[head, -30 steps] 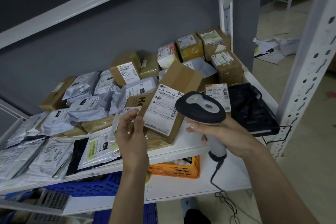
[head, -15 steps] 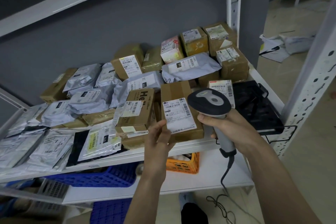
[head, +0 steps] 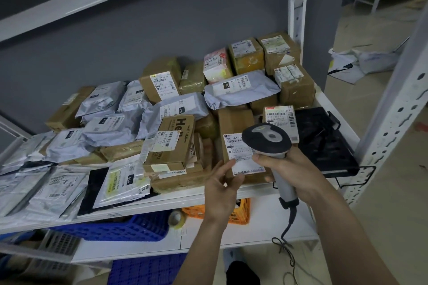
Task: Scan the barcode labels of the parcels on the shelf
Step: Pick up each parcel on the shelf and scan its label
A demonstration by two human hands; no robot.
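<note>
Scanner: the right hand (head: 293,170) is wrapped round the grip of the corded barcode scanner (head: 266,137), its dark head hanging just over the front edge of the shelf (head: 162,203).
Parcel in hand: a brown cardboard box (head: 236,122) lies flat at the shelf's front edge, under the scanner head, its white label (head: 243,159) face up and partly covered by the scanner.
Left hand: the left hand (head: 222,183) has fingers straight and spread, tips resting on the near corner of that label; it grips nothing.
Handling, boxes: I judge the box stiff and light enough to tilt with one hand; best taken by a near edge or corner, thumb clear of the barcode.
Handling, bags: the grey plastic mailers (head: 240,88) further back on the shelf look soft and slippery, likely to sag and crease; flattening the label with spread fingers should help the scan.
Neighbours: a box printed with large black letters (head: 171,143) sits just left of the scanned box; a black tray (head: 322,141) sits at the shelf's right end.
Below: blue crates (head: 111,229) and an orange crate (head: 240,213) lie on the lower shelf.
</note>
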